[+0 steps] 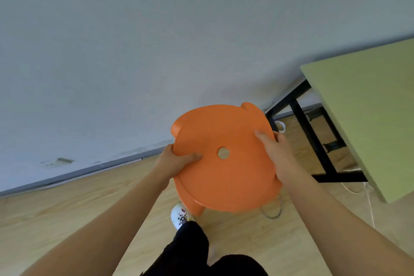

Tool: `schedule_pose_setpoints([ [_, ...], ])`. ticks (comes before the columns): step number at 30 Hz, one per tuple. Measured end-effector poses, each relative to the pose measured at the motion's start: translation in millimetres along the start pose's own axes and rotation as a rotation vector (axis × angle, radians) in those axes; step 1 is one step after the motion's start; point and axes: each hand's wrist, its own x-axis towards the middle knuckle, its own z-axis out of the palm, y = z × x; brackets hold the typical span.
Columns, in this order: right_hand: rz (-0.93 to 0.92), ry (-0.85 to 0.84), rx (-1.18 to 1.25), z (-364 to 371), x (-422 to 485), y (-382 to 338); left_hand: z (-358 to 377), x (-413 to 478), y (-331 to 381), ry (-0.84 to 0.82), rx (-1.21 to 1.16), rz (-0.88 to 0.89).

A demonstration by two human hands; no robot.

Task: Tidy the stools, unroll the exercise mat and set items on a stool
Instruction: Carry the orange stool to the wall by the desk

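Observation:
An orange plastic stool with a round seat and a small hole in its middle is held up off the wooden floor, seat facing me. My left hand grips the seat's left rim, thumb lying on top. My right hand grips the right rim, thumb on the seat and fingers curled under the edge. Two of the stool's legs show below and behind the seat; the others are hidden. No exercise mat is in view.
A white wall with a grey skirting board runs close ahead. A pale green table on a black metal frame stands at the right, with white cables on the floor beneath. My white shoe is under the stool.

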Motion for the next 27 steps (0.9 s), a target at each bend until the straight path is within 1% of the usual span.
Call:
schedule_pose_setpoints([
  [6,0.043,-0.065,-0.088,12,103,10,43,66,-12,0.032,-0.128,-0.139],
  [11,0.126,-0.164,-0.157,29,192,38,80,136,-25,0.144,-0.178,-0.183],
  [15,0.139,-0.162,-0.193,39,246,60,102,185,-47,0.162,-0.162,-0.196],
  [17,0.128,-0.136,-0.225,44,265,69,110,201,-59,0.152,-0.161,-0.214],
  [21,0.142,-0.164,-0.264,51,291,90,125,224,-80,0.150,-0.175,-0.245],
  [24,0.150,-0.148,-0.272,47,305,98,136,233,-87,0.141,-0.186,-0.228],
  [27,0.159,-0.179,-0.300,41,310,105,142,235,-89,0.137,-0.167,-0.231],
])
